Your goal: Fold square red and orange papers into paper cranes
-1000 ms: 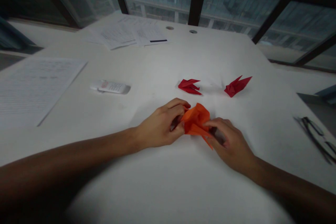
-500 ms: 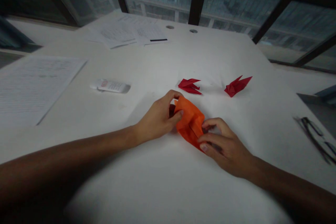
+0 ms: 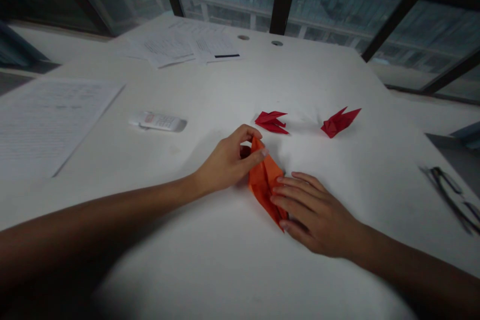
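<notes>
A sheet of orange origami paper (image 3: 261,178), partly folded into a narrow pointed shape, is between my hands at the middle of the white table. My left hand (image 3: 231,162) pinches its far-left corner, the thumb on top and the fingers behind. On the paper's right part lie the fingers of my right hand (image 3: 313,212), stretched out and touching it from above. Just beyond my hands rests a red folded paper bird (image 3: 270,122). A second red paper bird (image 3: 339,123) stands farther right.
Left of my hands lies a white tube (image 3: 159,121). Printed sheets (image 3: 48,125) cover the table's left side, with more papers (image 3: 180,45) at the back. Black-framed glasses (image 3: 452,192) lie at the right edge. Two round holes (image 3: 276,43) pierce the table near the window.
The orange paper has been folded narrower. My right hand has gone from gripping its right edge with bent fingers to lying flat on it. My left hand keeps its pinch.
</notes>
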`<action>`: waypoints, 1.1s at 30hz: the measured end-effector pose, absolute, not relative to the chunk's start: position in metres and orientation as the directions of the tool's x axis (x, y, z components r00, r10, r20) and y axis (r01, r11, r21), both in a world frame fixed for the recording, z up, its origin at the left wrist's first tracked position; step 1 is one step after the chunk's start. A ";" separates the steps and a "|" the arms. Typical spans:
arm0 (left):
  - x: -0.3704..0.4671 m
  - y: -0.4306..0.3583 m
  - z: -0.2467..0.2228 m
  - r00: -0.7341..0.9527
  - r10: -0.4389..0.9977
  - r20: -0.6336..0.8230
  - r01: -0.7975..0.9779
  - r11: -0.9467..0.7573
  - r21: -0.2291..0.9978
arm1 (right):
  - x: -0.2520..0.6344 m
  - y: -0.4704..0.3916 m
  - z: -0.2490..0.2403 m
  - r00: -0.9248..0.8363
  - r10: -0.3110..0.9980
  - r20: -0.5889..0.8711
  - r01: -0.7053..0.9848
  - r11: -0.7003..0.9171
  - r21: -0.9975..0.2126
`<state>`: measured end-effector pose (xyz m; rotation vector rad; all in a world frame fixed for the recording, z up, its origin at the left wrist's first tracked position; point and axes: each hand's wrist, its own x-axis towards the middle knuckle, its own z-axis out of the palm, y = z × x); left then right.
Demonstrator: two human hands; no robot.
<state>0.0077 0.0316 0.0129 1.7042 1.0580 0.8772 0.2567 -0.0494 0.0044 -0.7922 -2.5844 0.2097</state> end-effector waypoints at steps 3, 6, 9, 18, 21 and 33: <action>0.009 0.034 0.012 0.357 0.933 0.055 0.259 -0.155 0.953 | 0.258 -0.049 0.004 -0.768 0.534 0.355 0.478 0.846 -0.238; 0.010 0.035 0.012 0.351 0.936 0.031 0.243 -0.123 0.962 | 0.260 -0.049 0.004 -0.789 0.501 0.355 0.459 0.866 -0.202; 0.009 0.034 0.013 0.372 0.926 0.062 0.213 -0.150 0.965 | 0.262 -0.049 0.003 -0.800 0.478 0.363 0.444 0.878 -0.178; 0.007 0.033 0.015 0.490 0.861 0.136 0.283 -0.305 0.909 | 0.261 -0.051 0.005 -0.828 0.456 0.326 0.436 0.890 -0.137; 0.005 0.033 0.016 0.498 0.860 0.111 0.284 -0.283 0.916 | 0.261 -0.051 0.006 -0.821 0.465 0.331 0.439 0.885 -0.156; -0.018 0.059 0.034 0.876 0.469 0.110 0.069 -0.348 0.935 | 0.262 -0.052 0.009 -0.852 0.438 0.287 0.381 0.895 -0.234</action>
